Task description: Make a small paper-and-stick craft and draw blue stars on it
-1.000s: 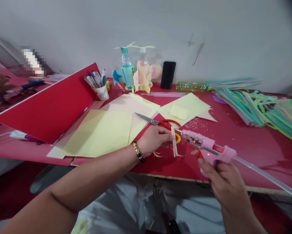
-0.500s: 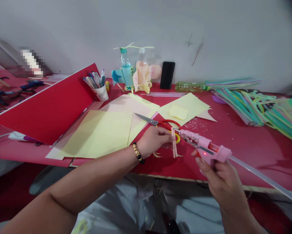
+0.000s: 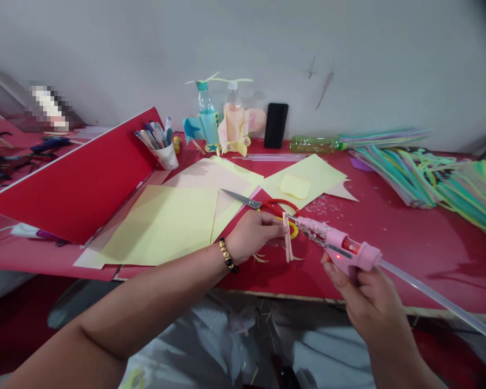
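Between thumb and fingers, my left hand point(image 3: 257, 236) pinches a small pale wooden piece point(image 3: 288, 246), like a clothespin or joined craft sticks, held upright. My right hand point(image 3: 370, 300) grips a pink hot glue gun point(image 3: 340, 246) with its red light lit. A long clear glue stick point(image 3: 437, 294) juts from its back. The gun's nozzle points left and meets or nearly meets the top of the wooden piece. Behind my left fingers lie scissors point(image 3: 243, 199) with red and yellow handles, blades apart. Thin paper scraps lie under the hand.
Yellow sheets point(image 3: 165, 221) and a red board point(image 3: 92, 178) cover the left. At the back stand a pen cup point(image 3: 167, 158), two decorated bottles point(image 3: 208, 116) and a phone point(image 3: 275, 125). A green bottle point(image 3: 313, 144) lies near bundled pastel strips point(image 3: 405, 178) on the right.
The whole view has shifted slightly, with everything a little further left. Both hands keep their holds, and the glue gun stays at the top of the wooden piece.
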`<state>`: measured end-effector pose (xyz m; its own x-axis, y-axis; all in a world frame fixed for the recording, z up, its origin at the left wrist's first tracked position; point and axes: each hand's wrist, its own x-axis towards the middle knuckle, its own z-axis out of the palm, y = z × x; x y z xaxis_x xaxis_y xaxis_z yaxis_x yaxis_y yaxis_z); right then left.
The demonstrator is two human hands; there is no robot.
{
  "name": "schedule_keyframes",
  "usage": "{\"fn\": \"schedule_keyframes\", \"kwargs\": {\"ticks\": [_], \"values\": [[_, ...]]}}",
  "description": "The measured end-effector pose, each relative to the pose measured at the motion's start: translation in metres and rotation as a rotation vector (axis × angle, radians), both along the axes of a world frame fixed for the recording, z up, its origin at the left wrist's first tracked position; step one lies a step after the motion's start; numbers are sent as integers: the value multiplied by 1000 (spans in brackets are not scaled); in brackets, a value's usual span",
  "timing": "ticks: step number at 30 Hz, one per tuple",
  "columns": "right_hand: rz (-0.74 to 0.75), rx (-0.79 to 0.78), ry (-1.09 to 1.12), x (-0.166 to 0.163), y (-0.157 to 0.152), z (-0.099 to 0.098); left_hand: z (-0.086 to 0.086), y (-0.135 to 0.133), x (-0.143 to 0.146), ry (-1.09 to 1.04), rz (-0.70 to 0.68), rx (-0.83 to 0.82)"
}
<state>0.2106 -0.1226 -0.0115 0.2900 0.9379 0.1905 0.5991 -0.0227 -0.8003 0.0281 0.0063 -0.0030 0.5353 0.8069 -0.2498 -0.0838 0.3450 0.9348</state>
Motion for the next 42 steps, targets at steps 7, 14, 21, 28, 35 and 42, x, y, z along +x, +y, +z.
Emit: {"fn": "schedule_keyframes", "kwargs": {"ticks": [7,14,21,28,35,42], "values": [[-31,-2,-39,-1,2,1,-2,0,-1,26,-36,59],[-40,63,-12,-5,0,0,-4,1,-1,42,-24,67],[-29,-24,-60,-2,-3,2,-3,2,-2,23,-15,57],[-25,-56,-82,0,-5,1,-2,3,-3,43,-7,91],[8,-40,-113,-2,-4,8,-4,3,-3,35,-6,114],[-20,-68,-121,-3,-6,9,-2,5,-4,0,14,83]]}}
